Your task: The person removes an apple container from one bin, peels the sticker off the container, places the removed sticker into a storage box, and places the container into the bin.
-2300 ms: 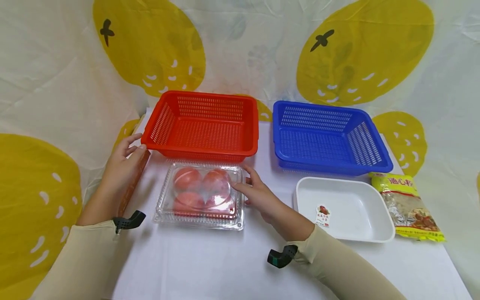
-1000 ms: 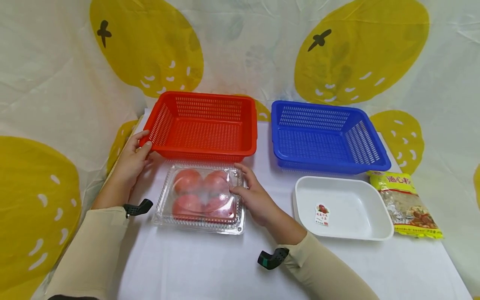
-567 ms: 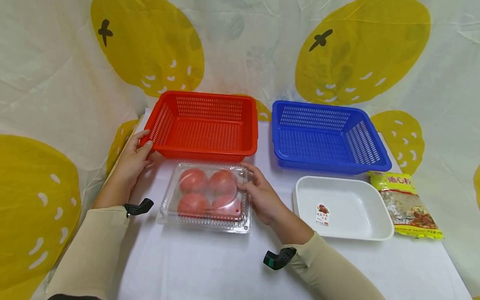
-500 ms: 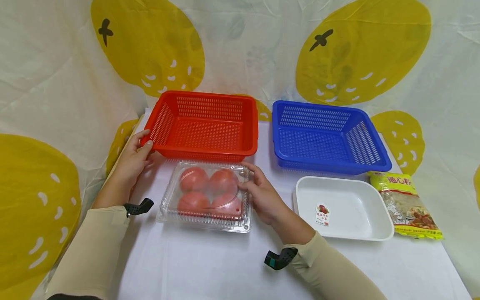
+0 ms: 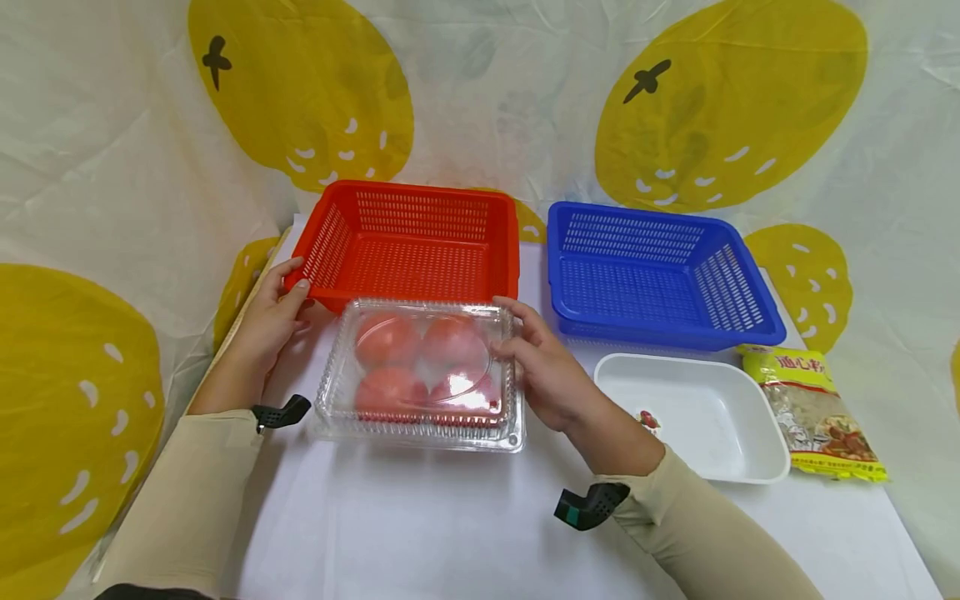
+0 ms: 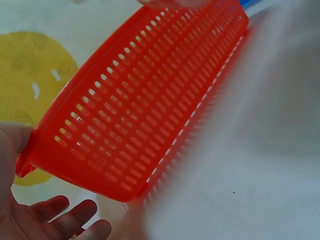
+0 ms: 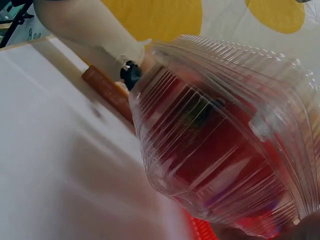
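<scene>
My right hand (image 5: 551, 367) grips the right edge of a clear plastic box (image 5: 420, 429), thumb on the lid. Several red tomatoes (image 5: 388, 337) show through it. In the right wrist view the box (image 7: 220, 150) hangs tilted above the white table, with a tomato's green stem end inside. In the head view it overlaps the front of a red plastic basket (image 5: 420, 258). My left hand (image 5: 273, 321) pinches the basket's front left corner. In the left wrist view the thumb lies on the rim of the basket (image 6: 135, 100), and several fingers hang loose below.
A blue basket (image 5: 630, 283) stands right of the red one. Before it is a white tray (image 5: 720, 417) with a small sticker, partly behind my right wrist. A yellow-topped food bag (image 5: 817, 417) lies far right. A reddish-brown bar (image 7: 107, 90) lies by my left arm.
My left hand has come onto the red basket's corner. My right hand has lifted the tomato box off the table and carried it slightly right and toward the red basket.
</scene>
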A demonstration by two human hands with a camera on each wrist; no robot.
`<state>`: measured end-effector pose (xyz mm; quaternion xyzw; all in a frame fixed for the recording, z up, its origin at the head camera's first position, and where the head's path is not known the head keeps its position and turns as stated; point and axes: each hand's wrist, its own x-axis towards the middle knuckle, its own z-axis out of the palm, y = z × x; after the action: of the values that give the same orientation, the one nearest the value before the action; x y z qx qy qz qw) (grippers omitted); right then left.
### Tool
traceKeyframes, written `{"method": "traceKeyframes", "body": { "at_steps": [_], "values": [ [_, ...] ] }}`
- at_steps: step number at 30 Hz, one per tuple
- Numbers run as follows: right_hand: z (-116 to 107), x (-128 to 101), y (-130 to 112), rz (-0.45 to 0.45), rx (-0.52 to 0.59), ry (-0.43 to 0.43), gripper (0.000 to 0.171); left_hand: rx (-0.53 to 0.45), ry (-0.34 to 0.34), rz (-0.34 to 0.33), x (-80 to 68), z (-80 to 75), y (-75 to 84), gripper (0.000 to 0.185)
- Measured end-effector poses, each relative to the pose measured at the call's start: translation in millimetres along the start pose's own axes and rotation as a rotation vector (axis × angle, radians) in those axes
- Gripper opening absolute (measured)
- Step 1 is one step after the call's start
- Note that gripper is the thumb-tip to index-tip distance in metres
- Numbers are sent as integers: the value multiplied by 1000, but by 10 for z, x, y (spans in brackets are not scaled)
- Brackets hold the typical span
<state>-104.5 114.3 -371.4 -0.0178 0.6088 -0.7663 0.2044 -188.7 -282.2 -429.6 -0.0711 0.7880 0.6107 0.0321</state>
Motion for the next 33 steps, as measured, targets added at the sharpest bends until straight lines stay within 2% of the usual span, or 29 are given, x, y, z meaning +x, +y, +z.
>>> {"method": "traceKeyframes", "body": {
  "at_steps": [4, 7, 14, 22, 28, 33],
  "values": [
    [-6, 45, -189, -4, 18, 10, 65, 6, -3, -2, -9, 9, 23, 63],
    [-20, 105, -323, -19, 23, 20, 63, 21, -11, -29, -21, 7, 59, 64],
    [-79, 342, -592, -17, -4, 27, 60, 4, -19, -65, -16, -3, 82, 63],
    [-117, 768, -769, 4, 3, 93, 56, -10, -7, -82, -10, -5, 80, 63],
    [-127, 1152, -841, 13, 32, 92, 57, 26, -15, -146, -47, -16, 110, 66],
    [-172, 1475, -889, 23, 28, 97, 54, 17, -20, -161, -38, 12, 126, 68]
  ]
}}
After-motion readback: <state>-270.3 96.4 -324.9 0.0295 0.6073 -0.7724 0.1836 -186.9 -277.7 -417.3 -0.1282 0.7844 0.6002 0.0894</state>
